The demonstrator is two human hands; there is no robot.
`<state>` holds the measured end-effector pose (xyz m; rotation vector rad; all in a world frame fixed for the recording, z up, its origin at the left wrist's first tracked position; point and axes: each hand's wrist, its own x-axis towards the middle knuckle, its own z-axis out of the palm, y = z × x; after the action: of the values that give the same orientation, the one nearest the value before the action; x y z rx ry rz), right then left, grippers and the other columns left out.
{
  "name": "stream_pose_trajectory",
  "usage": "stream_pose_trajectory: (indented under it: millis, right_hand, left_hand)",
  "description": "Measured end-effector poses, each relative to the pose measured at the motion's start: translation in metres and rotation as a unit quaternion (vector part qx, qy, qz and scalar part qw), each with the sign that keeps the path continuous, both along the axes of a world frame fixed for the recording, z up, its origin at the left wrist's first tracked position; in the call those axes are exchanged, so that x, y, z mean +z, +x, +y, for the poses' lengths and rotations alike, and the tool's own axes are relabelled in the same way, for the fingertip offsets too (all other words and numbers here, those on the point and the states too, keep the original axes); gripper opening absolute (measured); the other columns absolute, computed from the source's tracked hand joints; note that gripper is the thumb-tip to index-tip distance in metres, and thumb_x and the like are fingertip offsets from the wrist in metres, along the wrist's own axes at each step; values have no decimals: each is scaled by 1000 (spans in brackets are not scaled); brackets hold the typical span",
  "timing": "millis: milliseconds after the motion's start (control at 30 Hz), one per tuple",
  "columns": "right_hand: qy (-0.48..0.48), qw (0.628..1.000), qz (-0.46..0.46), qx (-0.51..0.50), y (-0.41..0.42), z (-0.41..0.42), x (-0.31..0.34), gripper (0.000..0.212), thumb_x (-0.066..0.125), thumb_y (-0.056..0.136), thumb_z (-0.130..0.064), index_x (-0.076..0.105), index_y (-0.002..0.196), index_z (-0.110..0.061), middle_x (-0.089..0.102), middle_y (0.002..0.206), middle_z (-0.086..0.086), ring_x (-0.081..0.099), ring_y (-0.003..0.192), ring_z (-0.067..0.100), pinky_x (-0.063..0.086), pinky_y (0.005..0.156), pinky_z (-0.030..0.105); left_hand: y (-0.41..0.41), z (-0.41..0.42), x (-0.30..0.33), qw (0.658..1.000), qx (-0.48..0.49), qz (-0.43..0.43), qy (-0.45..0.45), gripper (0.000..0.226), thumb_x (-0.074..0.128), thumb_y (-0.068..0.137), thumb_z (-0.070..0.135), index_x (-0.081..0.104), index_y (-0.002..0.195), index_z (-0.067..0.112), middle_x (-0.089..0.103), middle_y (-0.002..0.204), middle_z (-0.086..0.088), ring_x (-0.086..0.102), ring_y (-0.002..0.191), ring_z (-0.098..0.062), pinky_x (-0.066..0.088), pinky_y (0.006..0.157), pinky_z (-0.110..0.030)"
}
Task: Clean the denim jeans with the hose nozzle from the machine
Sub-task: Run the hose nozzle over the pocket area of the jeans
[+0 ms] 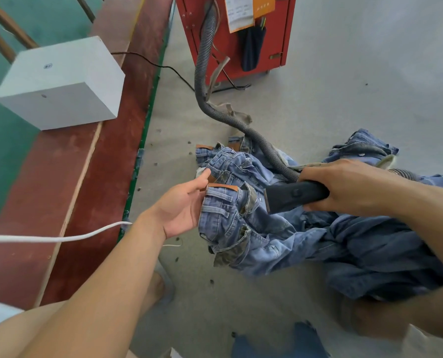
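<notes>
Blue denim jeans lie bunched on the grey floor, waistband with a tan leather patch toward the left. My right hand grips the black hose nozzle, whose flat mouth presses on the jeans just below the waistband. A grey ribbed hose runs from the nozzle up to the red machine. My left hand holds the waistband edge, thumb by the leather patch; its fingers are hidden behind the denim.
More denim is piled behind my right hand. A white box sits on a red-brown bench at left. A white cord and a black cable cross the floor.
</notes>
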<state>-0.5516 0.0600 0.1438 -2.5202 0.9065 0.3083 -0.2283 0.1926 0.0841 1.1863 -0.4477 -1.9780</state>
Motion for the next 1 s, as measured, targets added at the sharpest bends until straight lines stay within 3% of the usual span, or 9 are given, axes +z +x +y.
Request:
stream_pose_trajectory:
  millis: [167,267,400,567,633,733,833,967,1000]
  right_hand:
    - [5,999,-32,3,27,21,3,35,63,83,-72,55,103,-44,65,88,-16,61,77,5,55,74,37]
    - [-6,997,-78,-2,44,29,6,38,62,82,-73,58,99,-39,62,78,-15,57,70,2,51,66,32]
    - [-5,991,-126,-43,45,22,13,35,66,82,-68,61,94,-36,62,71,-14,58,63,2,45,60,27]
    - [36,996,-77,-36,36,9,28,29,71,82,-64,63,91,-38,65,70,-14,61,66,1,44,59,26]
    - [50,997,-52,1,44,22,22,29,74,84,-62,64,94,-37,66,73,-15,61,66,-1,43,59,21]
    - [31,993,-111,-12,57,34,13,32,72,87,-61,65,104,-36,66,79,-16,59,67,-2,47,63,21]
    - [-6,983,-163,-84,47,17,18,27,74,88,-55,59,104,-40,61,78,-24,56,69,-8,39,61,14]
    - [-27,996,-49,-68,16,-9,20,29,76,86,-54,55,104,-43,67,85,-15,58,74,2,49,66,32]
    - [-28,998,-7,-52,11,-10,16,30,75,85,-54,54,105,-45,67,88,-14,61,77,8,53,72,39]
  left_hand:
    - [-15,-3,14,994,-65,79,-41,40,42,105,42,75,126,30,59,147,-9,54,138,-29,46,110,-47]
    - [-24,-5,18,996,-63,60,-35,40,51,101,48,71,130,31,51,153,-14,51,135,-37,40,114,-51]
    - [-23,-6,17,996,-44,75,-6,65,24,108,54,27,160,15,32,158,-33,39,137,-47,25,119,-61]
    - [-27,-4,14,995,-6,101,1,64,19,108,53,38,153,13,41,156,-26,42,141,-48,41,110,-57]
    - [-33,-5,14,996,14,84,2,59,23,106,56,55,136,16,46,147,-23,48,133,-45,40,107,-53]
    - [-31,-8,11,999,33,39,5,65,20,105,62,51,151,27,58,145,-16,60,124,-34,51,99,-45]
    - [-23,-5,7,997,76,-6,9,62,38,104,57,61,136,9,61,139,-23,65,118,-37,58,91,-46]
    - [-25,-2,-9,979,55,-195,-37,15,66,95,11,73,108,9,74,122,-8,61,126,-37,46,112,-55]
    - [-28,-1,-9,973,24,-225,-50,23,65,93,0,73,109,14,73,124,-4,61,127,-35,45,112,-54]
